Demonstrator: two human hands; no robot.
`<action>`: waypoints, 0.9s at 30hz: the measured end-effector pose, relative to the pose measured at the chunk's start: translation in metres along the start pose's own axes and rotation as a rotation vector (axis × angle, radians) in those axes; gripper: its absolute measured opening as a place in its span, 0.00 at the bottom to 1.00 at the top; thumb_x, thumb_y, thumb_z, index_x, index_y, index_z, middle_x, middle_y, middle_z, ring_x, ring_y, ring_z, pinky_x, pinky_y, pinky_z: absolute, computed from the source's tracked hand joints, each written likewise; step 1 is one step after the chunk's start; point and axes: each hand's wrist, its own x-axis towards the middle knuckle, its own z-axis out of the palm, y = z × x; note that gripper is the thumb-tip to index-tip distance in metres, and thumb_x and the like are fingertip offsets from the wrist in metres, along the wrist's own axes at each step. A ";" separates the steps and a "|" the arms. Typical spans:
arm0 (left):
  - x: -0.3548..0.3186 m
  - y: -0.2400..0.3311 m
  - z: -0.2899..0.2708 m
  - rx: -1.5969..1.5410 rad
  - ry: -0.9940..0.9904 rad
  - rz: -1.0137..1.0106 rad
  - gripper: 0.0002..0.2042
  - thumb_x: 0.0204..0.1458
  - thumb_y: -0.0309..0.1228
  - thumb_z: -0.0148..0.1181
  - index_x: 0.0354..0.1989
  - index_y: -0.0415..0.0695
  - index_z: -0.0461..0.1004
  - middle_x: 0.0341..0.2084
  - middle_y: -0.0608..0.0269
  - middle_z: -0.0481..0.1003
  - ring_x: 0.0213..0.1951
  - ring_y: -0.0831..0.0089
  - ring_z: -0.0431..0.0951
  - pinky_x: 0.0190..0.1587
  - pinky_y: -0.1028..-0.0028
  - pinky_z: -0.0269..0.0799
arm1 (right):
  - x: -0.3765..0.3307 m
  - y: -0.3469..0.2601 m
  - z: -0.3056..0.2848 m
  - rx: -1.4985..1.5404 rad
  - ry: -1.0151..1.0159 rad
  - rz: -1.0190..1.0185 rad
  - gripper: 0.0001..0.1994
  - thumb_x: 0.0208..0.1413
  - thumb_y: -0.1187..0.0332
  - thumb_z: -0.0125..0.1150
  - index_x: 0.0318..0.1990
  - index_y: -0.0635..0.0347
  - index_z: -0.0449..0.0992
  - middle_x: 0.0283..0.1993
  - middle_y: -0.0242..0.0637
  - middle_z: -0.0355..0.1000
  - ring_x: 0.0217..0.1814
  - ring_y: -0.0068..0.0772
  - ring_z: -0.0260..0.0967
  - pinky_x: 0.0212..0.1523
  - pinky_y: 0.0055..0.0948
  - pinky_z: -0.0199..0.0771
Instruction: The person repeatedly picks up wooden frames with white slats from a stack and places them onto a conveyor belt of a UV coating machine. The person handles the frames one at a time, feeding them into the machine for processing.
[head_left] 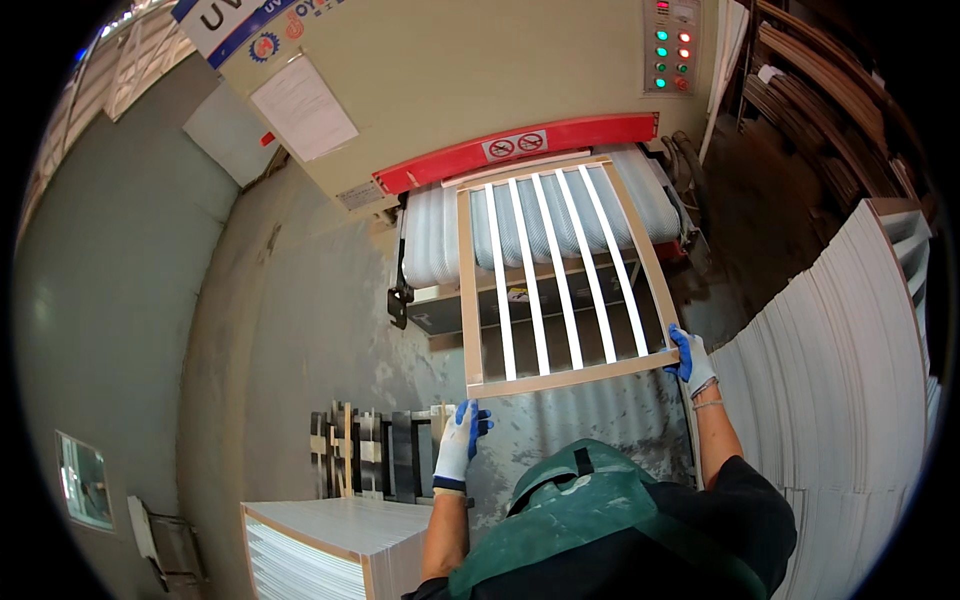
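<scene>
A slatted wooden frame point(555, 381) with a tan border and several white bars spans from the machine's conveyor toward me. Its far part lies on the pale textured belt point(433, 235); the near part extends past the belt's front. My right hand point(692, 360), in a white glove with blue fingers, grips the near right corner. Just below the near left corner is my left hand point(461, 442), gloved alike. Its fingers are apart and bent, with the tips at or very close to the corner; whether they touch it I cannot tell.
The large beige machine point(450, 80) has a red bar point(600, 130) over its opening and a lit button panel point(672, 50). Tall stacks of white panels point(810, 370) stand close on my right. Another stack point(345, 525) and a slatted pallet point(375, 450) are at lower left.
</scene>
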 end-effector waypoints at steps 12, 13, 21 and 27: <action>-0.089 -0.026 -0.045 -0.064 0.092 -0.013 0.24 0.65 0.46 0.51 0.57 0.37 0.72 0.41 0.53 0.80 0.41 0.67 0.81 0.46 0.71 0.75 | 0.071 -0.010 0.008 0.283 -0.112 0.100 0.15 0.53 0.45 0.67 0.46 0.31 0.79 0.37 0.32 0.76 0.37 0.36 0.74 0.31 0.41 0.73; -0.104 -0.023 -0.050 -0.026 0.149 -0.026 0.23 0.66 0.45 0.50 0.57 0.37 0.72 0.41 0.54 0.80 0.41 0.69 0.81 0.46 0.71 0.75 | 0.073 -0.009 0.009 0.262 -0.147 0.108 0.14 0.54 0.46 0.67 0.47 0.30 0.79 0.39 0.30 0.76 0.39 0.36 0.74 0.33 0.41 0.74; -0.230 -0.039 -0.124 -0.041 0.552 0.255 0.21 0.66 0.42 0.50 0.56 0.36 0.71 0.40 0.56 0.79 0.40 0.72 0.79 0.46 0.71 0.75 | 0.129 0.017 -0.022 0.566 -0.250 -0.085 0.26 0.61 0.41 0.53 0.60 0.45 0.73 0.56 0.30 0.72 0.55 0.37 0.69 0.53 0.36 0.72; -0.416 -0.154 -0.229 1.235 1.186 -0.091 0.23 0.64 0.40 0.51 0.67 0.51 0.62 0.50 0.41 0.72 0.49 0.50 0.77 0.48 0.56 0.78 | 0.107 0.134 0.029 0.760 -0.773 0.483 0.30 0.53 0.39 0.56 0.47 0.59 0.74 0.36 0.34 0.71 0.36 0.33 0.67 0.36 0.33 0.68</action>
